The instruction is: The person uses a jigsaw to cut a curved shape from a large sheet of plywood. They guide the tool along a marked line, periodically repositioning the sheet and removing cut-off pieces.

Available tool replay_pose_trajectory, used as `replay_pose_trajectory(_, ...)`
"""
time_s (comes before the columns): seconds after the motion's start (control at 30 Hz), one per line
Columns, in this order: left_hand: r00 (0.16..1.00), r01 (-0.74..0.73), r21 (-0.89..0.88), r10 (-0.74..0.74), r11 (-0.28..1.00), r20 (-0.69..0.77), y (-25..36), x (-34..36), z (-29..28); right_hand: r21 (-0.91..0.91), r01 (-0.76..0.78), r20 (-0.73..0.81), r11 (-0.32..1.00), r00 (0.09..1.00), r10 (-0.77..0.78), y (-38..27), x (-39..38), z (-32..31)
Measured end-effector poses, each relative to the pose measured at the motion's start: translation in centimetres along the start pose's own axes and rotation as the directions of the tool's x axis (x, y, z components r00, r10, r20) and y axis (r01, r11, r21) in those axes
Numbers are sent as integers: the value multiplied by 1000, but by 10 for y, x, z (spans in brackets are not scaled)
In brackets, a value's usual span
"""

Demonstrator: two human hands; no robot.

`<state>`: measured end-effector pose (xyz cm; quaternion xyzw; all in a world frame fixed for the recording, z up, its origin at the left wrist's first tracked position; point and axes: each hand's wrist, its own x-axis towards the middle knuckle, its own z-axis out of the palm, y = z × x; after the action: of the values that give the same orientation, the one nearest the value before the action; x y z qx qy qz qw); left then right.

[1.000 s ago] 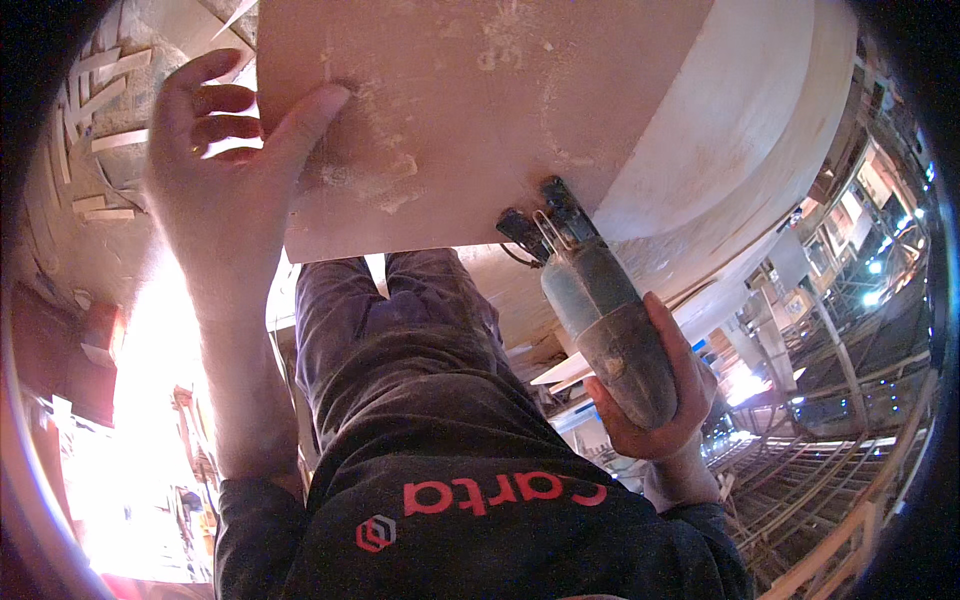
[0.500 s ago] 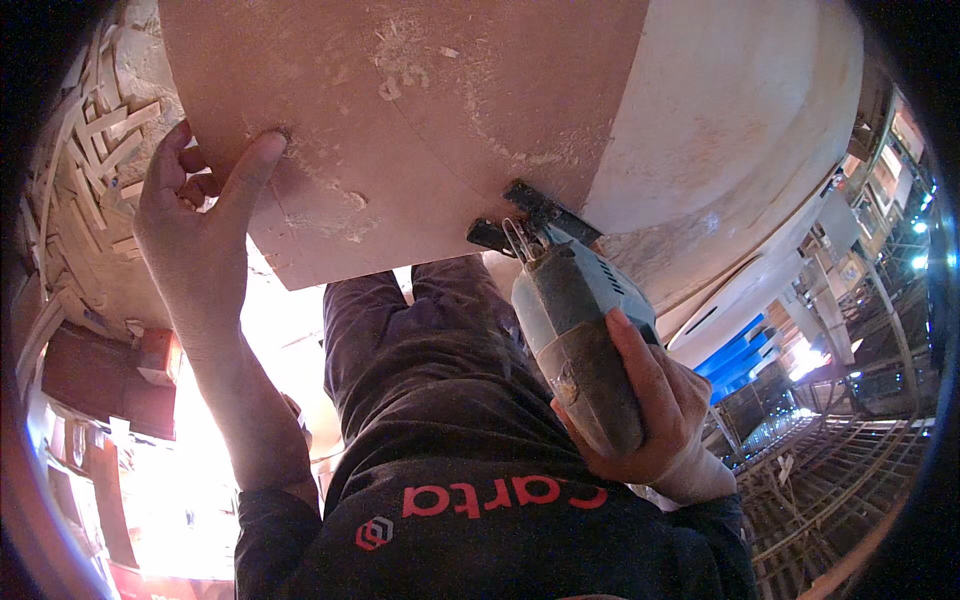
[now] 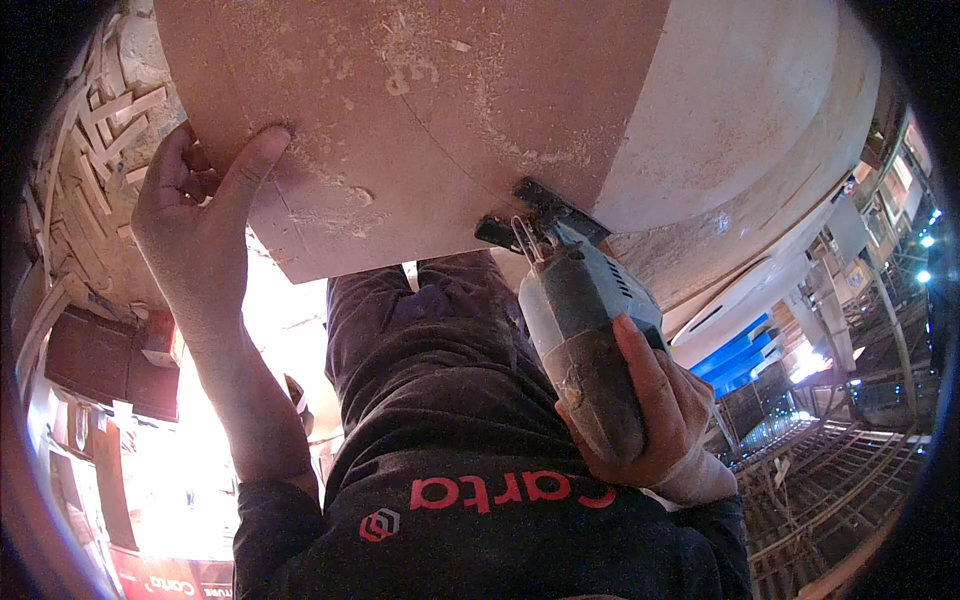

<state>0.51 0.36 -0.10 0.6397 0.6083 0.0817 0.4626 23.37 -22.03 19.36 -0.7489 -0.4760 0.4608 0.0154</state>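
A dusty reddish plywood sheet (image 3: pixel 370 140) fills the upper middle, marked with a faint curved line and specks of sawdust. At its left edge my left hand (image 3: pixel 215 195) pinches the board, thumb on the face and fingers curled at the edge. My right hand (image 3: pixel 660 400) is wrapped round the body of a worn grey jigsaw (image 3: pixel 575 310), whose black shoe rests on the sheet at the lower end of that line. The blade is hard to make out. A paler curved wooden surface (image 3: pixel 740 110) lies beside the sheet on the right.
Wood offcuts (image 3: pixel 120 140) are scattered along the upper left, above a brown box (image 3: pixel 100 365). My legs show under the sheet's near edge. At the right are blue objects (image 3: pixel 730 345) and a bamboo lattice structure (image 3: pixel 840 480). The lower left is glaringly bright.
Compared with a second ago, the sheet and my left hand sit further left, the hand also lower. The jigsaw has shifted slightly left and tilted. Little differs from half a second ago.
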Motion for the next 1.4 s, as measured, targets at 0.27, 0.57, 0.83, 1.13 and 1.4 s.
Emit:
replay_pose_trajectory(0.27,992,70,141,-84,987,92,7,1,-4,-8,-35,0,999,999,35,-2,-1,3)
replay_pose_trajectory(0.57,1000,-19,134,17,991,14,-3,-2,1,-8,14,-166,1000,986,-15,-4,4,12)
replay_pose_trajectory(0.83,778,-596,27,586,802,-227,97,-32,67,97,-34,-206,995,977,54,3,-2,13)
replay_pose_trajectory(1.13,625,-778,325,719,538,303,109,6,125,196,-21,-211,980,975,63,13,-5,8)
replay_pose_trajectory(1.4,641,-764,348,705,544,304,107,8,132,191,-68,-190,979,976,104,2,-4,2)
